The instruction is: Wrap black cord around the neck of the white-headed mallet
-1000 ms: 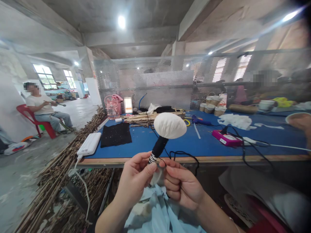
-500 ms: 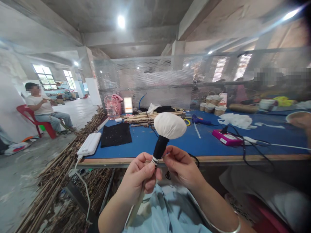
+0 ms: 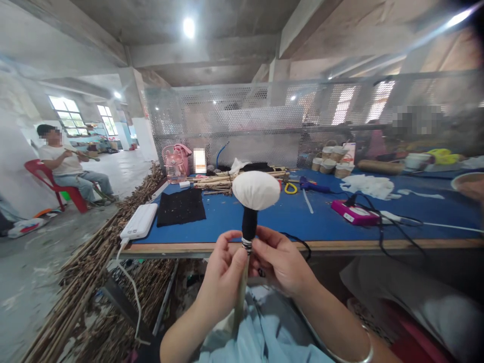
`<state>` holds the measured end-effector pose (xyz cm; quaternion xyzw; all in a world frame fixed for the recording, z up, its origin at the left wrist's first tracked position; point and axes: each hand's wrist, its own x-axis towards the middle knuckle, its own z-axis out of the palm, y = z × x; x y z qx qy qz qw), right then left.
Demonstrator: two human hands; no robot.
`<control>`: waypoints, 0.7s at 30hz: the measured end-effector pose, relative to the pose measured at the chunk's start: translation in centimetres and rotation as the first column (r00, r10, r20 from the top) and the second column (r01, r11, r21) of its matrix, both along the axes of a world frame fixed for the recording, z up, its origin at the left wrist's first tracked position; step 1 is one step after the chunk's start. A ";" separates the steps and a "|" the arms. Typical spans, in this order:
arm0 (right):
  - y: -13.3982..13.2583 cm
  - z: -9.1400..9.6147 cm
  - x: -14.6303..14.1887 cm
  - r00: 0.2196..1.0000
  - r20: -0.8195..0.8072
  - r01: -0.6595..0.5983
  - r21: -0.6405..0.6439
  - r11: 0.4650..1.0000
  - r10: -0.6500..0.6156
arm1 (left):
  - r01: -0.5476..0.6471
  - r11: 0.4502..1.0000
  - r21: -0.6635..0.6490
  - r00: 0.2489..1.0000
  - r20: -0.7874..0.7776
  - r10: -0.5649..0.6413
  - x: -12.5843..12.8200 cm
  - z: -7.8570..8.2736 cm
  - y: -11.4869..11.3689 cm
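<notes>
I hold a stick with a white padded cloth head (image 3: 256,189) upright in front of me; below the head the shaft is wound in black thread (image 3: 249,225). My left hand (image 3: 222,276) is closed round the bare stick just under the winding. My right hand (image 3: 279,260) pinches the lower end of the winding, where black and white thread meet. A black thread (image 3: 298,239) trails from there to the blue table (image 3: 295,222).
On the table lie a white power bank (image 3: 139,221), a black cloth (image 3: 181,206), a pink device with cables (image 3: 354,212), a blue glue gun (image 3: 313,187), white cloth pieces (image 3: 366,185) and a bundle of sticks (image 3: 223,180). Twigs are heaped on the floor at left. A person sits on a red chair (image 3: 56,187).
The stick has swung from tilted right to nearly upright. My right hand has come up from below and now pinches the winding. The bare shaft shows beneath my left hand.
</notes>
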<state>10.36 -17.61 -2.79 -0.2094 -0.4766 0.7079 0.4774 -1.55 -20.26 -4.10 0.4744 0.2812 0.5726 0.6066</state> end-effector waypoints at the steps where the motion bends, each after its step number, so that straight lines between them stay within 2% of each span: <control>1: 0.0 -0.1 -0.3 0.999 0.023 0.040 -0.005 0.999 -0.040 | -0.112 0.993 0.030 0.993 -0.030 0.113 0.3 0.1 -0.1; 3: 0.2 -0.1 -0.6 0.991 0.104 0.085 0.037 0.996 -0.089 | -0.221 0.973 0.072 0.972 -0.062 0.226 0.5 0.1 0.1; 5: 0.4 0.2 -0.5 0.961 0.235 0.114 0.154 0.982 -0.148 | -0.231 0.971 0.059 0.970 -0.065 0.234 0.4 0.0 0.6; 8: 0.6 1.5 0.3 0.846 0.437 0.121 0.402 0.907 -0.306 | -0.153 0.988 0.018 0.988 -0.024 0.154 -0.5 0.1 1.4; 10: 0.4 2.5 1.0 0.799 0.500 0.056 0.489 0.871 -0.333 | -0.036 0.999 -0.009 0.999 -0.007 0.036 -1.2 0.3 1.6; 11: 0.3 3.0 1.2 0.804 0.513 0.014 0.487 0.873 -0.299 | 0.024 0.999 -0.025 1.000 0.006 -0.024 -1.4 0.5 1.6; 13: 0.0 3.7 1.3 0.846 0.511 -0.075 0.402 0.912 -0.155 | 0.104 0.992 -0.065 0.994 0.047 -0.101 -1.7 0.6 1.5; 15: -0.2 3.8 1.0 0.889 0.457 -0.162 0.275 0.948 0.019 | 0.093 0.991 -0.091 0.992 0.093 -0.085 -1.7 0.7 1.3; 17: -0.1 3.6 0.6 0.918 0.370 -0.225 0.180 0.958 0.146 | 0.031 0.994 -0.103 0.995 0.097 -0.021 -1.6 0.8 1.2; 19: 0.1 3.2 0.3 0.946 0.275 -0.214 0.134 0.968 0.171 | -0.019 0.995 -0.100 0.997 0.066 0.025 -1.5 0.9 1.1; 21: 0.4 2.8 0.3 0.967 0.216 -0.161 0.092 0.983 0.138 | -0.037 0.995 -0.091 0.999 0.031 0.040 -1.4 1.1 1.0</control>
